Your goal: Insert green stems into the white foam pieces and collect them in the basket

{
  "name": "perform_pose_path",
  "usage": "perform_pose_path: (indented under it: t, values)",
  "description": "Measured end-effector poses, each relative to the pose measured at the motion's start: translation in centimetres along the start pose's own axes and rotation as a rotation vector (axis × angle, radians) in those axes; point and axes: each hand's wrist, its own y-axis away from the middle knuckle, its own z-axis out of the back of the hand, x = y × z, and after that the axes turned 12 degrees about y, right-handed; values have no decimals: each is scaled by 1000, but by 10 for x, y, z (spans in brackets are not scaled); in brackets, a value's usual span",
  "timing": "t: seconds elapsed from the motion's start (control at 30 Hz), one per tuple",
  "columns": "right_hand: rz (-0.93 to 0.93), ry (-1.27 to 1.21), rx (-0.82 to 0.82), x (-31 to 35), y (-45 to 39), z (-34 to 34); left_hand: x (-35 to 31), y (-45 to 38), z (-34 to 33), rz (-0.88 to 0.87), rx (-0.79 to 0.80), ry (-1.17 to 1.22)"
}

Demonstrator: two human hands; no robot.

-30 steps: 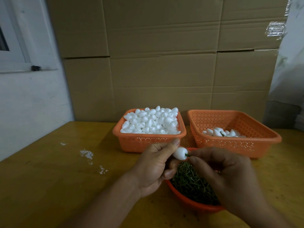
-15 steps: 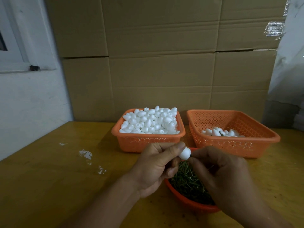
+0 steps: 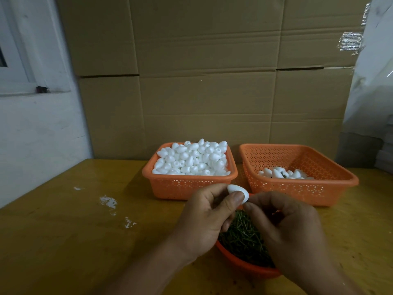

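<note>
My left hand [image 3: 205,218] pinches a white egg-shaped foam piece [image 3: 238,192] between thumb and fingers, above the round orange bowl [image 3: 244,266] of green stems [image 3: 242,237]. My right hand [image 3: 289,231] has curled fingers whose tips meet the lower end of the foam piece; whether it holds a stem is hidden. The left orange basket [image 3: 189,185] is heaped with plain foam pieces [image 3: 192,159]. The right orange basket [image 3: 297,188] holds several foam pieces [image 3: 282,173], with a bit of green showing among them.
A wall of cardboard boxes [image 3: 208,81] stands right behind the baskets. White foam crumbs [image 3: 108,202] lie on the yellow wooden table [image 3: 74,231] to the left. A white wall with a window frame [image 3: 25,71] closes the left side.
The foam piece has been turned and lifted slightly in my left hand. The green stem tip seen at its right end a second ago is no longer visible.
</note>
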Motion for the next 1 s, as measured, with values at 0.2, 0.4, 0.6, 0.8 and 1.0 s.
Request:
perform_pose_path:
  t: [0.2,0.4,0.6,0.8,1.0]
  values:
    - [-10,-33,-22,2,3,-4,1,1,-2,-68,-6,-126]
    - [-30,-95,-39,2,4,-7,0,1,-3,-90,-5,-166]
    - [-20,-243,-14,6,3,-6,-4,3,-6,-148,-22,-276]
    - [-60,-390,-15,14,5,-9,-8,7,-11,-221,-46,-392]
    - [-136,-455,30,14,1,-6,-8,5,-10,-191,-24,-303]
